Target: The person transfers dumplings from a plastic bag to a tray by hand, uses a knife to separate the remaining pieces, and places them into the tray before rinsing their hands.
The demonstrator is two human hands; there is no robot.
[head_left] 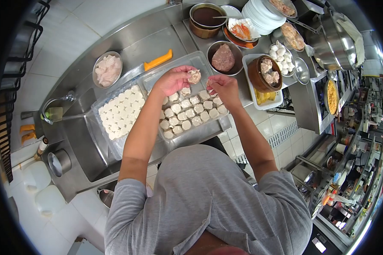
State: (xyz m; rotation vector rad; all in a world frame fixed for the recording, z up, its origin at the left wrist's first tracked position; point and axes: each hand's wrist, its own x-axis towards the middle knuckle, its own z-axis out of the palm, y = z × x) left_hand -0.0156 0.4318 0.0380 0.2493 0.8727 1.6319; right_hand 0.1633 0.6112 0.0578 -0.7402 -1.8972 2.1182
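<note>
My left hand pinches a small round dumpling with a rough, pale pinkish surface, held above a clear plastic tray. My right hand is just to its right, with thumb and fingers closed together; what they may hold is too small to make out. Below both hands, the tray carries rows of pale dumplings. To its left, another tray is packed with round white pieces. A metal bowl of ground meat stands beyond my right hand.
A knife with a yellow handle lies behind the trays, near a bowl of pale slices. At left are a sink and faucet. At right stand a wooden steamer, white balls and stacked plates.
</note>
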